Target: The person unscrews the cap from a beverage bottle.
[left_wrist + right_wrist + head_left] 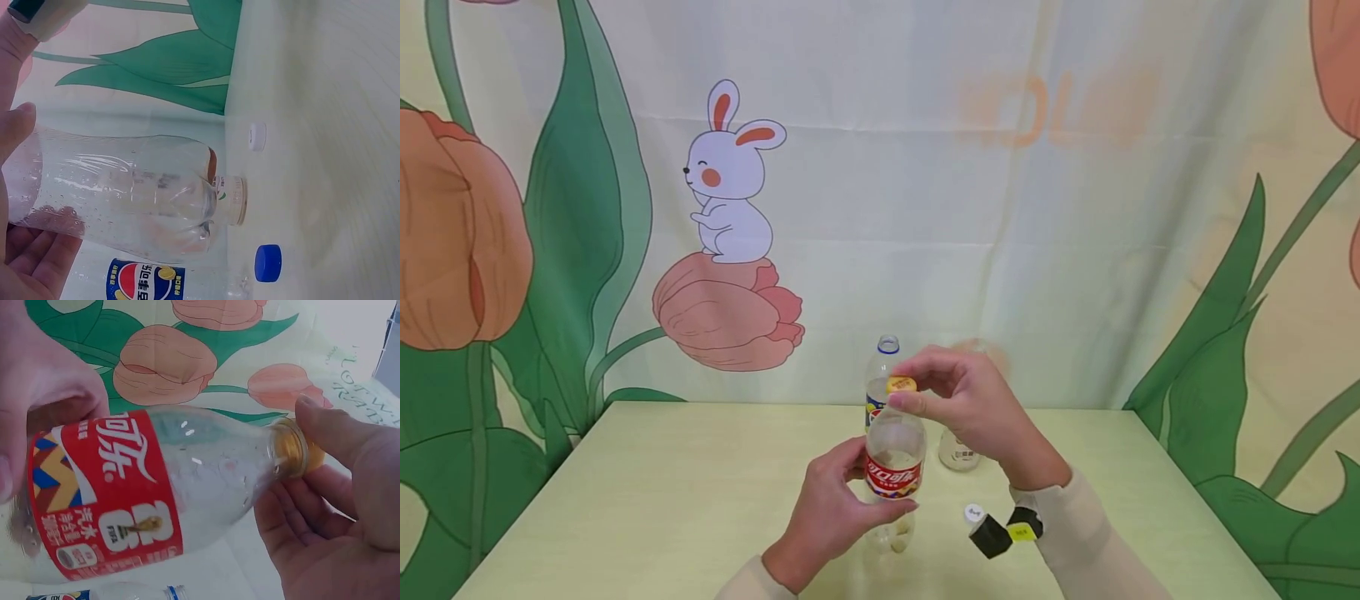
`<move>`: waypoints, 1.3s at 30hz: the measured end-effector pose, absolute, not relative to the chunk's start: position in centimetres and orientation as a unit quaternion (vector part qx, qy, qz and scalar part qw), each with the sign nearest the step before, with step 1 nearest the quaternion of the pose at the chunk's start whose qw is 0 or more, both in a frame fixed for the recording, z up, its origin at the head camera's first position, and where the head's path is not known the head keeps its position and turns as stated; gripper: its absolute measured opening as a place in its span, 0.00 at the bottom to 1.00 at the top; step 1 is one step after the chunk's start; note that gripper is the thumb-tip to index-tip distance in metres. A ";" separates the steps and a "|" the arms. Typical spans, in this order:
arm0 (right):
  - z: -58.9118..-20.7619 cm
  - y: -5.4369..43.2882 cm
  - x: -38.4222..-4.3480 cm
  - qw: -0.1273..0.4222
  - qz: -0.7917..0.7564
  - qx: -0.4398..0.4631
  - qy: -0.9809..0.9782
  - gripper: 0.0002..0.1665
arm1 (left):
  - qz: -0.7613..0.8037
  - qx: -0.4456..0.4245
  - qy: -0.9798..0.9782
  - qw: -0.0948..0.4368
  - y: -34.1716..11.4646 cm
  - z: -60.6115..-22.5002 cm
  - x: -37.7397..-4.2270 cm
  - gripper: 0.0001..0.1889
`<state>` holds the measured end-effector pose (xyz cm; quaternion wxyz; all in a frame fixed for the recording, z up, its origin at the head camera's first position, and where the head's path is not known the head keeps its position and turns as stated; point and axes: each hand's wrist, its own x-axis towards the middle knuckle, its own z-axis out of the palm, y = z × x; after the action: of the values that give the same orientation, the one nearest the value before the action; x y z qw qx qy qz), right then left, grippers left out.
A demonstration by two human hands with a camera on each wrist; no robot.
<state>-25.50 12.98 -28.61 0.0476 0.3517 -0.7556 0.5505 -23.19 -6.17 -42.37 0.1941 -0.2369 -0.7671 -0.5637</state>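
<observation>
A clear plastic cola bottle [895,433] with a red label [115,500] stands upright, held above the table. My left hand [831,496] grips it around the lower label, thumb in front and fingers behind. At its top, a yellow cap [902,384] sits at the mouth, pinched by my right hand [973,408] between thumb and fingers. The right wrist view shows the thumb along the cap's side, fingers beneath. The bottle's lower part [125,187] looks see-through, with droplets inside.
Behind stands an uncapped bottle with a blue label [874,400]. Another clear bottle [958,454] is partly hidden by my right hand. A white cap [973,512] and a blue cap [267,263] lie on the pale table [685,483]. A printed curtain [880,183] hangs behind.
</observation>
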 end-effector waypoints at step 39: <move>-28.9 12.0 -23.9 0.137 0.568 0.202 -0.786 0.16 | -0.584 -0.212 -0.761 0.184 -5.6 -42.3 -23.1 0.34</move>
<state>-23.88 12.03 -28.91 0.1367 0.2016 -0.7858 0.5685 -23.07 -5.59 -42.25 0.1838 -0.2120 -0.7614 -0.5845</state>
